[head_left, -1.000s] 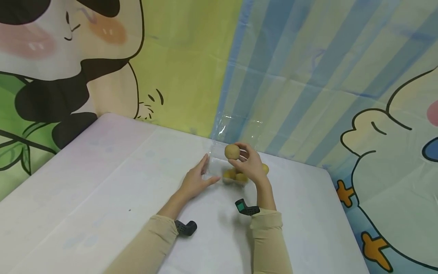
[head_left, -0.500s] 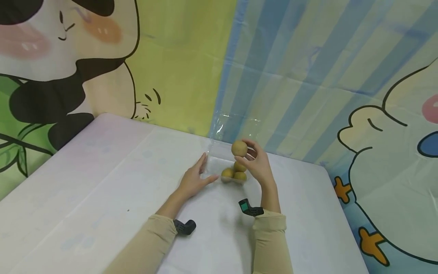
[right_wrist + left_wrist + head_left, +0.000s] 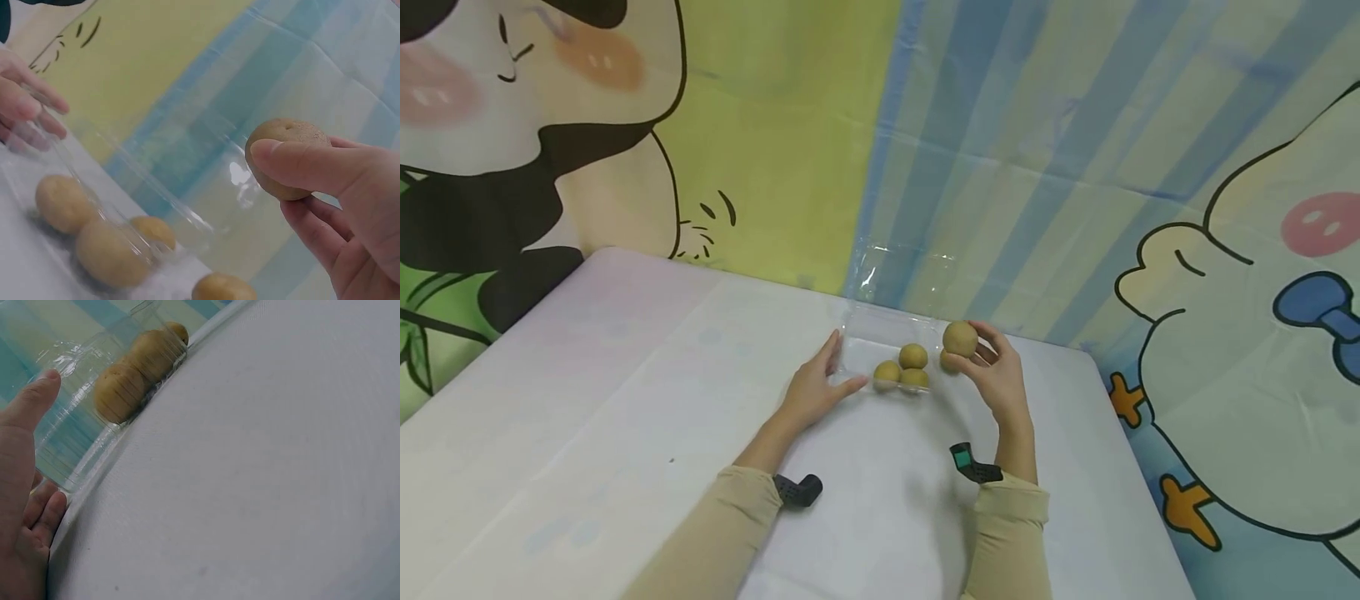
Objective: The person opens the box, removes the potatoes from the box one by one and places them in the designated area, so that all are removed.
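Pinching a roundish tan potato [image 3: 960, 338], the right-hand grip [image 3: 1002, 379] is just right of a clear plastic box [image 3: 859, 357] containing three potatoes [image 3: 913, 356]; another potato [image 3: 224, 289] lies partly behind on the desk [image 3: 625, 417]. The left hand [image 3: 809, 393], thumb and fingers spread, touches the box's left side.

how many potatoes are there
5: three potatoes sit in the clear container, a fourth potato is held in the right grip, and a fifth potato lies right of the container, partly behind the held one. Others may be hidden.

Round produce [image 3: 913, 356] yellowish brown; box [image 3: 887, 322] clear; tabletop [image 3: 587, 400] whitish; sleeves [image 3: 1013, 537] beige; backdrop [image 3: 782, 150] part yellow-green, part blue-striped.
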{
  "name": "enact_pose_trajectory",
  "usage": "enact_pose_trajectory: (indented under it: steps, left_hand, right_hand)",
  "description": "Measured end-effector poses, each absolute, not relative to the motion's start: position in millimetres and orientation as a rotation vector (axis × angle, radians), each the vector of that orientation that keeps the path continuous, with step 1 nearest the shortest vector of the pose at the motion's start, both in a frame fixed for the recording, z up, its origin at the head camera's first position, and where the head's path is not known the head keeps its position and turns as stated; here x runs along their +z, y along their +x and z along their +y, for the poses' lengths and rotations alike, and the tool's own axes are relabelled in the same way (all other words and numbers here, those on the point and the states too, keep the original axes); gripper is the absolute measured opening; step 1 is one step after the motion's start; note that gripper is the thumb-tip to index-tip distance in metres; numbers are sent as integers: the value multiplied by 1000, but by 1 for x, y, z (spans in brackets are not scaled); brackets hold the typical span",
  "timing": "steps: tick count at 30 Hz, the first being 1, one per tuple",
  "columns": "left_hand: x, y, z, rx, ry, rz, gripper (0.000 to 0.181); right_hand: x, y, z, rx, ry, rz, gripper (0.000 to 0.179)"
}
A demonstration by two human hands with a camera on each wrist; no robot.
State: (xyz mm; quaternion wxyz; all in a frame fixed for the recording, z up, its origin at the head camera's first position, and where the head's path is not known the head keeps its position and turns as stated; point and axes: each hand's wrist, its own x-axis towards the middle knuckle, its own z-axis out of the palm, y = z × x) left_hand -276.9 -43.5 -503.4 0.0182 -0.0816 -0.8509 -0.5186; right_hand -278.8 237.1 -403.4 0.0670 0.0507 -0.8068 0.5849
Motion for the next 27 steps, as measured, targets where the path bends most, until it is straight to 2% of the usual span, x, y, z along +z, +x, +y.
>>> enact_pose_trajectory:
  steps: [20, 27]
  left_hand:
    - [-504, -277, -46, -1634, -250, -2660, 107]
    - [-503, -279, -45, -1619, -259, -2663, 106]
  right_hand:
    - [-458, -294, 278, 1813, -116, -2239, 67]
    - [-458, -290, 281, 1857, -209, -2195, 64]
